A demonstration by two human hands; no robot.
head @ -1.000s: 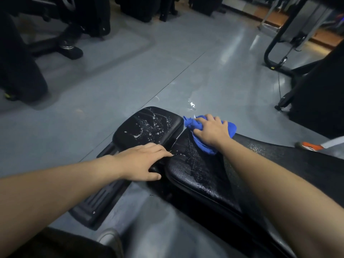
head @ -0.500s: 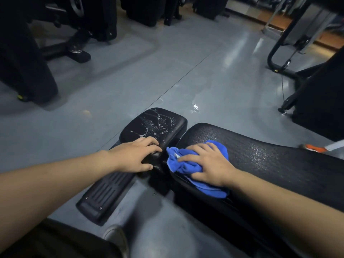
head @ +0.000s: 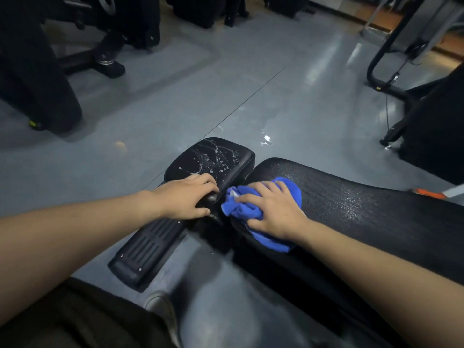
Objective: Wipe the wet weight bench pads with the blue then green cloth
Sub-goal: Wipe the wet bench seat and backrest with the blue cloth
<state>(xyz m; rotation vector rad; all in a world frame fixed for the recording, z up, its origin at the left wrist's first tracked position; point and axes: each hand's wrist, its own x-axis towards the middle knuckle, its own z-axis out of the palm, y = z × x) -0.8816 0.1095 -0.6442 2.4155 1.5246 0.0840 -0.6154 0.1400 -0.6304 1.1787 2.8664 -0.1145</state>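
Two pads make up what you have to dry, and they lie on opposite sides of your hands. Your right hand (head: pixel 273 212) is spread flat, palm down, pressing the bunched blue cloth (head: pixel 251 209) onto the near-left end of the long back pad (head: pixel 351 197), with cloth showing beyond the fingertips and under the heel of the palm. That pad's long axis runs away to the right of this hand, and the droplets glinting on it sit mostly out that way, so by my reading the next strokes should travel rightward along its length, not across it. Your left hand (head: pixel 188 197) rests just left of the cloth, fingers curled loosely over the near edge of the small seat pad (head: pixel 213 159) and the dark joint beneath it; it holds no cloth and seems only to brace you. The seat pad extends up and away from that hand, and its top is spattered with pale drops, apparently not yet wiped. It is nearer your left hand, yet the cloth sits only a short reach to its right, across the narrow gap between the pads. No green cloth is in view.
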